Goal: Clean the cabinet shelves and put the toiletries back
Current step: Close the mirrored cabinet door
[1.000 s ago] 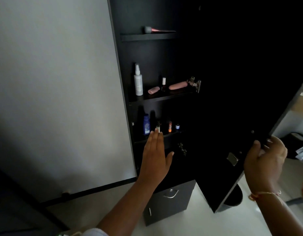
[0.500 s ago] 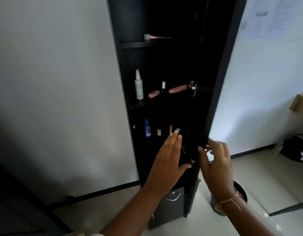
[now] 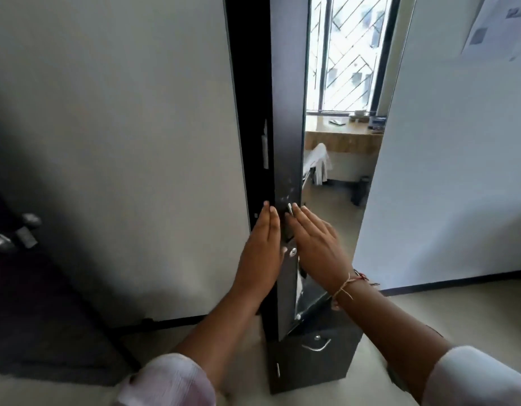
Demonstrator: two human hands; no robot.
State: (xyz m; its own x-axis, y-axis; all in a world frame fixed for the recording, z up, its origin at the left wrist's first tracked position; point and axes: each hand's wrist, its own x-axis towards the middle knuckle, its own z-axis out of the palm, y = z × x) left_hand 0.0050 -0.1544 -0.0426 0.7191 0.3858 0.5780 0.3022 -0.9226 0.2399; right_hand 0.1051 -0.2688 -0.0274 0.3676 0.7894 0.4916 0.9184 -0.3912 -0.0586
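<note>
The tall black cabinet (image 3: 247,112) stands against the white wall, its mirrored door (image 3: 338,142) swung almost fully closed. Only a narrow dark gap remains at the door's left edge, where a sliver of a white bottle (image 3: 265,148) shows. The shelves and other toiletries are hidden. My left hand (image 3: 260,250) lies flat with straight fingers against the cabinet's left edge. My right hand (image 3: 318,244) presses flat on the door front beside the small metal handle (image 3: 289,208).
A black drawer unit (image 3: 315,356) with curved metal handles sits under the door. A dark door with a lever handle (image 3: 7,238) is at the far left. The mirror reflects a window, a counter and a chair. Papers hang on the right wall (image 3: 458,171).
The door has swung from wide open to nearly closed, hiding the shelves. My right hand moved from the door's edge onto its front; my left hand went to the cabinet's edge.
</note>
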